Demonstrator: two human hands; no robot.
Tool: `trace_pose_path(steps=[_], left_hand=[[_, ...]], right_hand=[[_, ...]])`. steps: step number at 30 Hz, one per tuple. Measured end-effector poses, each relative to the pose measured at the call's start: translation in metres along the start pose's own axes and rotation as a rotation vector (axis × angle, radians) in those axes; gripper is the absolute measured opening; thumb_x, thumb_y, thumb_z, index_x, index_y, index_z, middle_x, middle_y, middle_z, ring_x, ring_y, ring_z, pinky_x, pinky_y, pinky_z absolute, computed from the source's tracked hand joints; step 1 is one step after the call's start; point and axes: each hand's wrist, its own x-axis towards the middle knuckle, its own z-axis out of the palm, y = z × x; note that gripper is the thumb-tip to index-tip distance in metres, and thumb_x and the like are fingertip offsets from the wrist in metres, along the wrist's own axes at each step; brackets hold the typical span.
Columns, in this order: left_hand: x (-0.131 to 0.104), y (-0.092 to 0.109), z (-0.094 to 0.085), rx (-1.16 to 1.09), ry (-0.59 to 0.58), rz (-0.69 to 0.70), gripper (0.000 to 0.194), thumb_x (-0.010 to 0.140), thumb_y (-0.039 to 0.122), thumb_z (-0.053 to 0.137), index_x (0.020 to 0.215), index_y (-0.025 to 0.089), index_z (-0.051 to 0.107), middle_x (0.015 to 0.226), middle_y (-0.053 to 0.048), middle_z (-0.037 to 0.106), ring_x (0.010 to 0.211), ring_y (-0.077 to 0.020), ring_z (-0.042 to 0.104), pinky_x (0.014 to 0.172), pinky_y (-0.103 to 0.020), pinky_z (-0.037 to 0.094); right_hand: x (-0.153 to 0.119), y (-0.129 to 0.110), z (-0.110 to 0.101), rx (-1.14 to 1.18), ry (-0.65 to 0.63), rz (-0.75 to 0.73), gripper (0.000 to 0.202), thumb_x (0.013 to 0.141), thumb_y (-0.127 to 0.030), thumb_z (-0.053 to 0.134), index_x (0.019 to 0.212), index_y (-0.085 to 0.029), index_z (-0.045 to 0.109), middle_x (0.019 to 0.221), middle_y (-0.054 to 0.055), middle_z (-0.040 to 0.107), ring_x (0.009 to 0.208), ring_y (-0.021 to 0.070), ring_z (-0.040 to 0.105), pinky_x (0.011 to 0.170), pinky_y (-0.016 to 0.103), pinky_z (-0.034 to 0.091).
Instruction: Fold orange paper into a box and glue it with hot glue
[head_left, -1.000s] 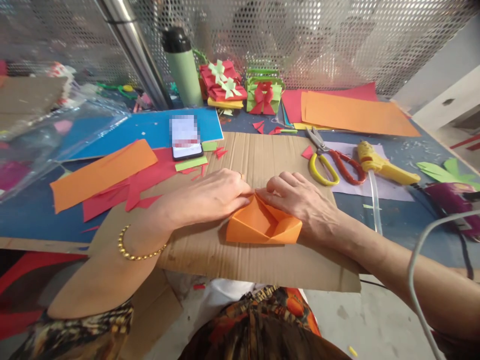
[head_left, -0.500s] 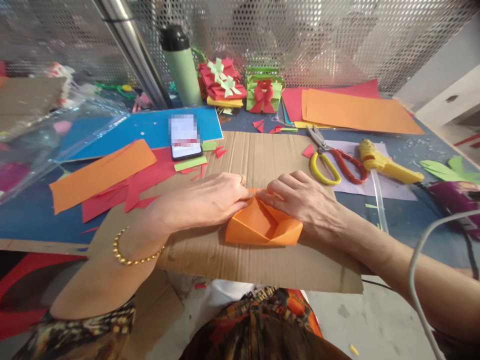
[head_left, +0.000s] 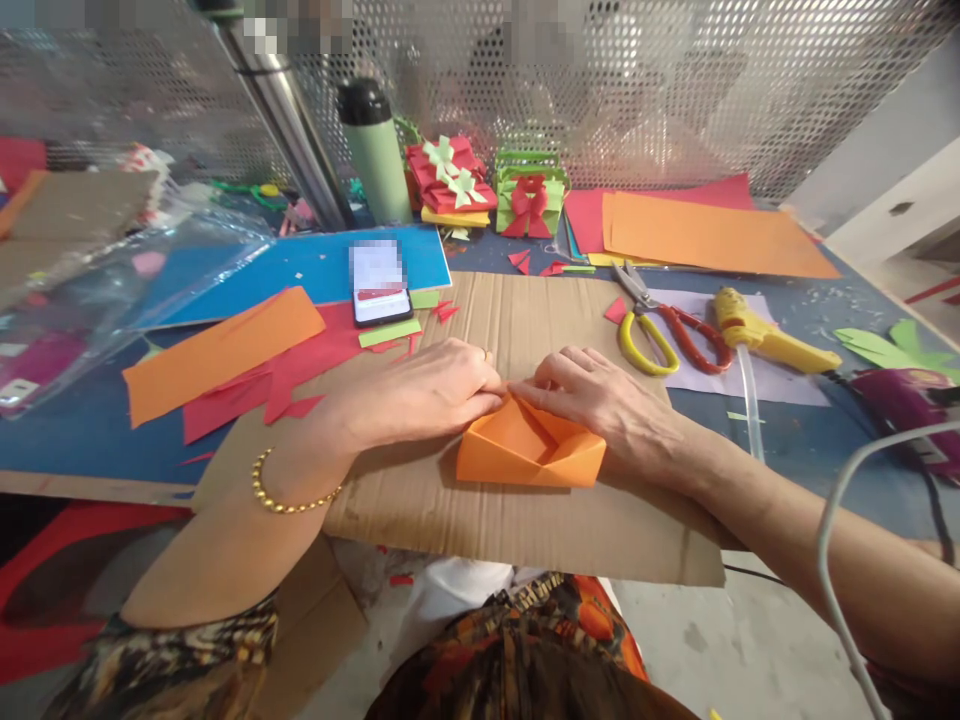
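Observation:
A folded orange paper box point(head_left: 525, 455) with low walls rests on the brown cardboard sheet point(head_left: 480, 525) in front of me. My left hand point(head_left: 435, 390) grips its far edge from the left, fingers pinched together at the top. From the other side, my right hand point(head_left: 592, 395) pinches the same far edge, its fingertips close to those of the left. The near wall of the box stands up, and its right corner is creased inward. The fingers hide most of the far wall.
Right of the cardboard lie scissors point(head_left: 649, 325) with yellow and red handles and a yellow glue gun point(head_left: 772, 335). A phone point(head_left: 381, 290), orange paper strip point(head_left: 225, 350) and red scraps are at left. Behind stand a green bottle point(head_left: 379, 160) and small paper bags point(head_left: 529, 200).
The near wall of the orange box stands more upright, and its front looks straighter. Both hands stay at the far edge. The whole view has shifted slightly.

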Motion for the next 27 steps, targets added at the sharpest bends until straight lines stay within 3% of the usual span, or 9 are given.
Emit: trace_pose_path(steps=[5,9,16,21,27], left_hand=[[0.000,0.001,0.002,0.021,0.005,0.011,0.033,0.099,0.020,0.045,0.084,0.017,0.075,0.083,-0.005,0.066,0.072,-0.0158,0.059,0.069,-0.030,0.039],[0.000,0.001,0.003,-0.007,0.008,-0.017,0.026,0.099,0.022,0.046,0.089,0.016,0.069,0.088,-0.006,0.068,0.080,-0.0178,0.061,0.073,-0.031,0.040],[-0.002,-0.005,0.008,-0.065,0.021,-0.018,0.020,0.103,0.024,0.041,0.109,0.018,0.058,0.103,-0.007,0.069,0.093,-0.0194,0.064,0.077,-0.031,0.042],[0.000,-0.005,0.014,-0.083,-0.007,0.003,0.023,0.106,0.028,0.038,0.098,0.019,0.057,0.101,-0.006,0.067,0.094,-0.0186,0.063,0.074,-0.030,0.040],[-0.001,-0.004,0.013,-0.117,0.010,0.030,0.024,0.107,0.030,0.041,0.103,0.019,0.062,0.102,-0.005,0.066,0.095,-0.0170,0.062,0.075,-0.028,0.040]], right_hand=[[0.002,-0.005,-0.003,-0.101,-0.083,-0.007,0.030,0.100,-0.020,0.042,0.112,-0.016,0.069,0.096,0.013,0.060,0.083,0.0248,0.046,0.074,0.039,0.036],[0.001,-0.004,-0.002,-0.066,-0.071,-0.001,0.034,0.100,-0.020,0.041,0.123,-0.017,0.066,0.098,0.012,0.059,0.086,0.0249,0.046,0.076,0.038,0.037],[-0.001,-0.002,0.001,-0.005,-0.070,0.025,0.029,0.097,-0.023,0.049,0.118,-0.016,0.068,0.100,0.013,0.060,0.089,0.0249,0.048,0.077,0.038,0.037],[-0.001,-0.006,-0.003,-0.026,-0.083,0.012,0.029,0.096,-0.021,0.050,0.117,-0.015,0.068,0.100,0.012,0.062,0.087,0.0248,0.049,0.075,0.039,0.037],[-0.003,-0.001,-0.011,0.053,-0.035,0.008,0.029,0.096,-0.015,0.045,0.109,-0.016,0.071,0.096,0.012,0.068,0.084,0.0218,0.056,0.075,0.038,0.039]])
